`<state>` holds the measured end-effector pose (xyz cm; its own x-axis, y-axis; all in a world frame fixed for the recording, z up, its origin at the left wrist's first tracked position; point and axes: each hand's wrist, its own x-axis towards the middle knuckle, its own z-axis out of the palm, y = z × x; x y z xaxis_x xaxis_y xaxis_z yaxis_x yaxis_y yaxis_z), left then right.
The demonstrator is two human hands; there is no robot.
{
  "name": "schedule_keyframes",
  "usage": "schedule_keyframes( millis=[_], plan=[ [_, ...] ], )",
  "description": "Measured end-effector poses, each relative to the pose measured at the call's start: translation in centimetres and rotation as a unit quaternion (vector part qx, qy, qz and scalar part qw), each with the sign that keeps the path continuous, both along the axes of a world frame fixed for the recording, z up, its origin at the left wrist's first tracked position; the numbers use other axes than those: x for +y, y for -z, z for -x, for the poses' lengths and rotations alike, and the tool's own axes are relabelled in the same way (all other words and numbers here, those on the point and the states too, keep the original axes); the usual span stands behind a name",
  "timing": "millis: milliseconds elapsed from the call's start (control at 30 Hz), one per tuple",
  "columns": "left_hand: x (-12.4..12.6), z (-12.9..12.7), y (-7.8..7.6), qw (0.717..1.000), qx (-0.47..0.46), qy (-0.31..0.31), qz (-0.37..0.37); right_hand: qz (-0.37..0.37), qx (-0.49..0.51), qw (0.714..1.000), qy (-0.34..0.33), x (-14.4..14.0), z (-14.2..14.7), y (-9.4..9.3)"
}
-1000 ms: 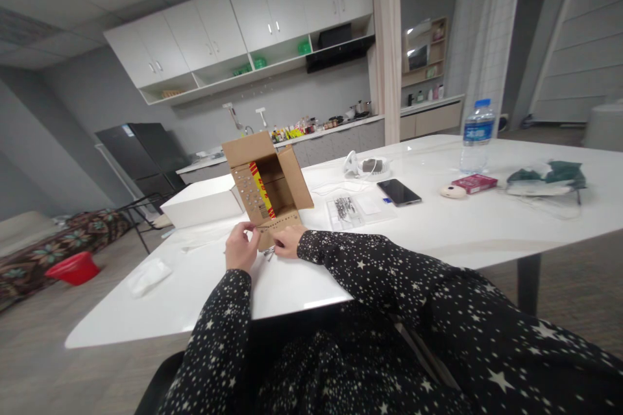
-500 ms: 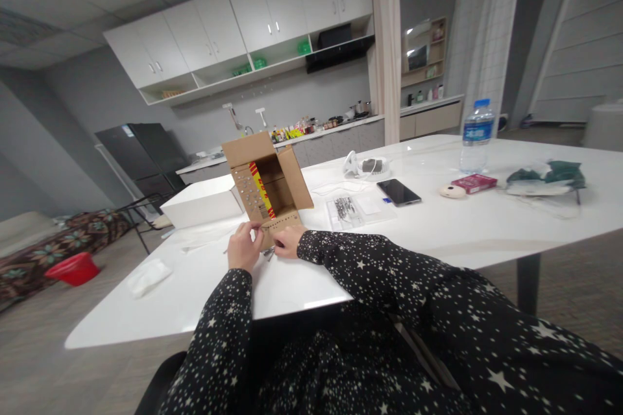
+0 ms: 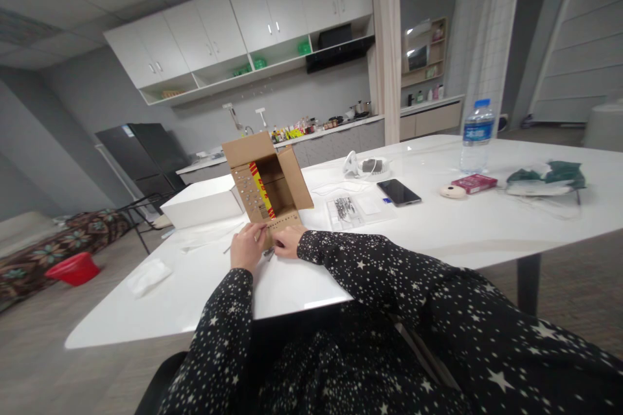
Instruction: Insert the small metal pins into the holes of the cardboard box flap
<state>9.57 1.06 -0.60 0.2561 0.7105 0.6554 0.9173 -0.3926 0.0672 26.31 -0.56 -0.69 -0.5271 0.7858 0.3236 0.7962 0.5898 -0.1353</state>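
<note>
An open cardboard box (image 3: pixel 243 191) stands tilted on the white table, its mouth facing me. Yellow and red tape runs down its side, and small shiny pieces dot the panel left of the tape. Dark dots line the front flap (image 3: pixel 287 220). At that flap's left edge, my left hand (image 3: pixel 246 248) is closed in a pinch; whatever its fingertips hold is too small to name. My right hand (image 3: pixel 289 241) rests against the flap's lower part, fingers curled, their contents hidden. Small metal pieces (image 3: pixel 267 253) lie on the table between both hands.
Right of the box are a clear plastic case (image 3: pixel 345 211) with small metal parts and a phone (image 3: pixel 399 192). Farther right stand a water bottle (image 3: pixel 477 136), a red box (image 3: pixel 474 183) and a green bundle (image 3: pixel 545 175). A white box (image 3: pixel 202 201) and crumpled tissue (image 3: pixel 148 277) lie left.
My left hand has shifted slightly to the right along the flap, its fingers nearer my right hand. The right hand and the box look unmoved.
</note>
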Motion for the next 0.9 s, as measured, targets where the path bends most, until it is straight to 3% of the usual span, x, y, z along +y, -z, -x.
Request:
schedule_keyframes(
  millis=[267, 900],
  plan=[
    [-0.21, -0.26, -0.21, 0.999, 0.026, -0.006, 0.024, 0.008, 0.000, 1.000, 0.003, -0.18, 0.03, -0.24],
    [-0.86, -0.05, -0.15, 0.998, -0.009, -0.001, 0.066, 0.007, 0.000, 1.000, 0.003, -0.39, 0.04, -0.34]
  ],
)
